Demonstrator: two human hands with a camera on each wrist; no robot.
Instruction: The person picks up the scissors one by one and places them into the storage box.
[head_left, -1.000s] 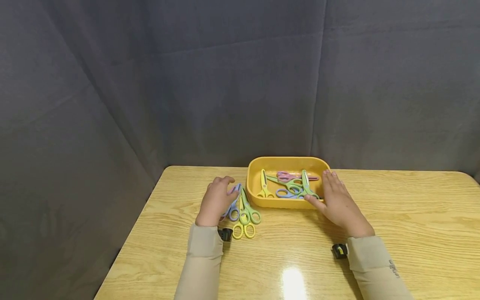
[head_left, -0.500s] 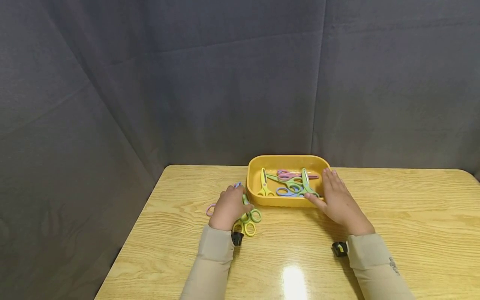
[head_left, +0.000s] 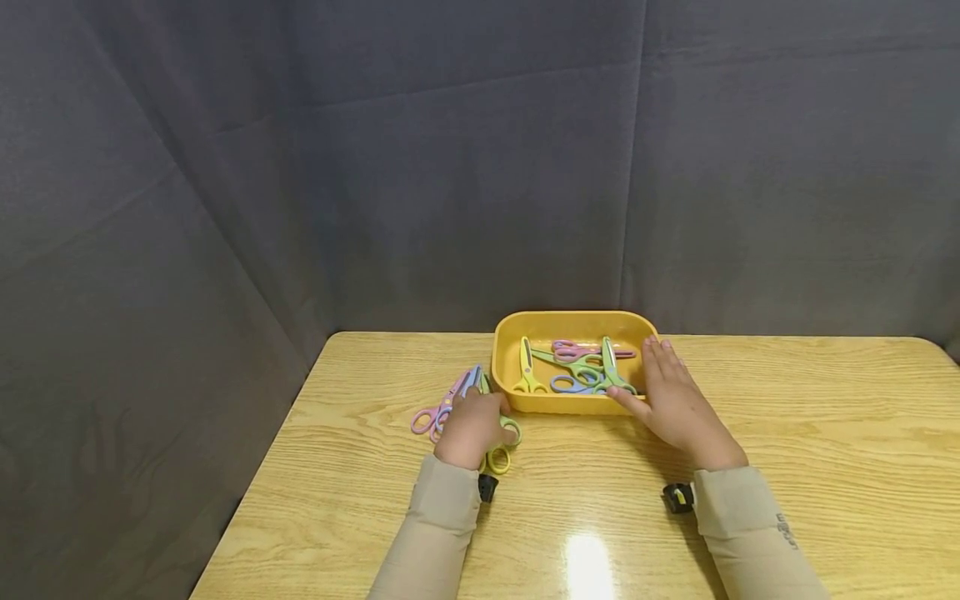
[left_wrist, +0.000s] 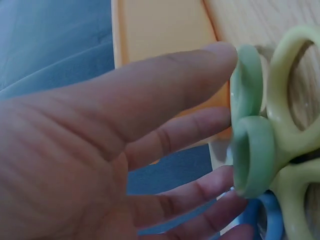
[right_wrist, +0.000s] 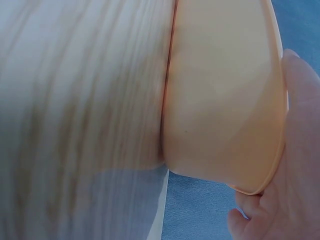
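In the head view, my left hand (head_left: 474,427) is over a small pile of scissors on the table, left of a yellow tray (head_left: 562,405). Its thumb and fingers pinch the handle of the green scissors (left_wrist: 259,155), seen close in the left wrist view. Yellow scissors (left_wrist: 280,125) lie right beside that handle. Pink scissors (head_left: 454,390) and blue scissors (head_left: 472,380) are fanned out by the hand, partly hidden under it. My right hand (head_left: 678,412) rests on the tray's right end, fingers extended along the rim and thumb at the front edge.
Inside the tray lie several more scissors, among them a yellow pair (head_left: 527,367), a pink pair (head_left: 621,354) and a green pair (head_left: 609,362). The wooden table (head_left: 810,417) meets a dark grey curtain (head_left: 465,167) at the back and left.
My left hand has moved right across the pile, from above the blue and pink scissors to the green ones, uncovering the pink pair. The right hand stays on the tray.
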